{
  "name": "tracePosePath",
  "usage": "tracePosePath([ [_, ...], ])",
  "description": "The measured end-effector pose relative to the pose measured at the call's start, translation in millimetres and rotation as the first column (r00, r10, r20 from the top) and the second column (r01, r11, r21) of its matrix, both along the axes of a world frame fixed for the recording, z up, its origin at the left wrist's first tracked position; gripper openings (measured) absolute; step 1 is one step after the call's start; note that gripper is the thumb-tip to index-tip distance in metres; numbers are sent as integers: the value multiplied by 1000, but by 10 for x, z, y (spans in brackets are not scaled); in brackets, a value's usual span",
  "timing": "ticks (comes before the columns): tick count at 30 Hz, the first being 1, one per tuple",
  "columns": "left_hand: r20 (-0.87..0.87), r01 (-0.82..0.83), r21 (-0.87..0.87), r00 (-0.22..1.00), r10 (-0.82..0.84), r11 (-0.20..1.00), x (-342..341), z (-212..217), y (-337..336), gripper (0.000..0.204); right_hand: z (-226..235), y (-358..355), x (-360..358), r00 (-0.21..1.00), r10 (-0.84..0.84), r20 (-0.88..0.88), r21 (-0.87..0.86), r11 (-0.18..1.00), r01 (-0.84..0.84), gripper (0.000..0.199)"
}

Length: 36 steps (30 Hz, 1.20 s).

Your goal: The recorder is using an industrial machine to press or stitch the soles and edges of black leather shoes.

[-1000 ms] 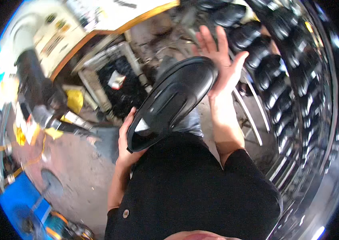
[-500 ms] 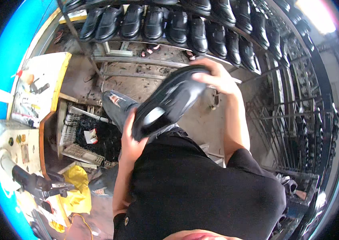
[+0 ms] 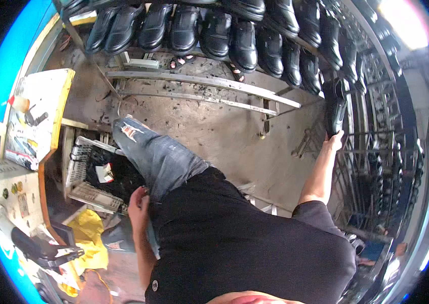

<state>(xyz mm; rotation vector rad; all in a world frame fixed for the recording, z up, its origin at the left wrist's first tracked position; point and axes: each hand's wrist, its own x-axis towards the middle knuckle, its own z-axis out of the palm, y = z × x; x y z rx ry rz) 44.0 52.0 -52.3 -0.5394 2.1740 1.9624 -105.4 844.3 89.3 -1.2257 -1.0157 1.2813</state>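
Note:
A black shoe (image 3: 334, 109) is in my right hand (image 3: 334, 141), held by its lower end at the far right, beside the metal rack (image 3: 356, 133). My right arm is stretched out to it. My left hand (image 3: 138, 202) hangs beside my left thigh, near the grey plastic crate (image 3: 78, 164). Its fingers are loosely bent and slightly apart, with nothing visible in them. Along the top, rows of black shoes (image 3: 183, 33) stand on a rack; the nearest of them are just above the shoe in my hand.
Left of me are a white-topped bench (image 3: 37, 109) with small tools and a sewing machine (image 3: 32, 243). A yellow cloth (image 3: 89, 235) lies below. Black material and a small white-and-red box (image 3: 105, 173) lie in the crate. A metal frame bar (image 3: 199, 83) crosses in front; another person's feet (image 3: 181, 62) show beyond.
My left hand has let go of the shoe and dropped to my left side. My right hand has carried the shoe from in front of me out to the right, by the rack.

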Motion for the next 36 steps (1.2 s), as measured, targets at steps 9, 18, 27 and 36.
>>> tracePosePath([
  [9, 36, -168, -267, 982, 184, 949, 334, 205, -101, 37, -576, -3351, -3833, 309, 878, 366, -185, 393, -901, 67],
  [18, 49, -538, -301, 816, 576, 788, 890, 433, 244, 37, -1595, -6181, -3341, -673, 613, 415, -525, -442, -727, 58],
  [27, -80, -997, -65, 48, 996, 43, 1570, 1289, 1012, 33, -480, -8069, -2204, -829, -256, 496, -625, -768, -137, 48],
  [36, 19, -147, 211, -988, 155, -966, 2014, 3211, 2391, 38, 386, -9919, 1900, 280, -869, 408, -761, -154, 630, 40],
])
